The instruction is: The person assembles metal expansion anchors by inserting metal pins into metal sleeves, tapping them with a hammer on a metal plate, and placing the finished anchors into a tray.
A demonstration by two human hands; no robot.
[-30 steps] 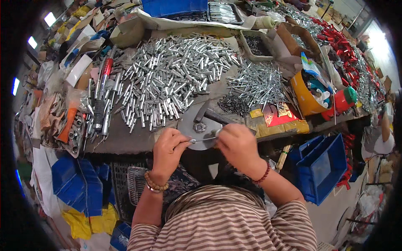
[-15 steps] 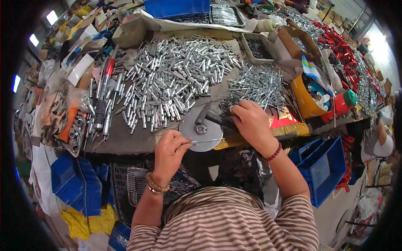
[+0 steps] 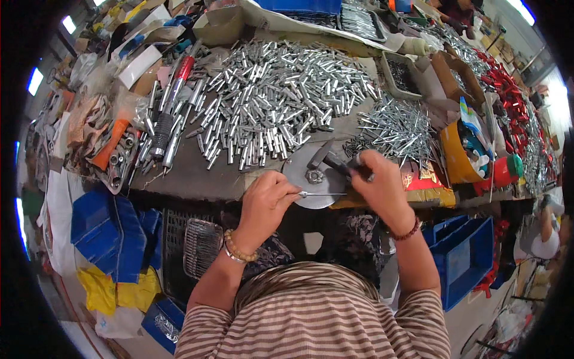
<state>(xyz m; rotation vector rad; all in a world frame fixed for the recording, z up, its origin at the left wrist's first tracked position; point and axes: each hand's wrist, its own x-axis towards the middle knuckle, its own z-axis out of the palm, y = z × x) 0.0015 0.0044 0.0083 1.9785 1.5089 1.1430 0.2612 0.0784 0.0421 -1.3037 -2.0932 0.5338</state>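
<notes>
My left hand (image 3: 267,200) pinches a thin metal rod (image 3: 327,194) with a small fitting at the fingertips. The rod points right across the near part of a round grey metal plate (image 3: 294,179). My right hand (image 3: 385,190) is closed round the dark handle of a hammer (image 3: 321,153), its head above the plate. A small rough metal lump (image 3: 314,176) sits on the plate below the hammer head. Behind the plate spreads a big heap of short silvery tubes (image 3: 281,96). A pile of thin metal pins (image 3: 397,128) lies beyond my right hand.
Long spring-bodied tools (image 3: 161,134) and an orange-handled tool (image 3: 113,143) lie left. At right stand a yellow container (image 3: 460,152) and a red bottle with green cap (image 3: 508,170). Blue bins (image 3: 463,260) sit below the bench edge. A tray of small dark parts (image 3: 400,75) stands behind.
The whole view has shifted, so the bench appears farther right and higher. The rod has come nearly level in my left hand. My right hand keeps its hold on the hammer.
</notes>
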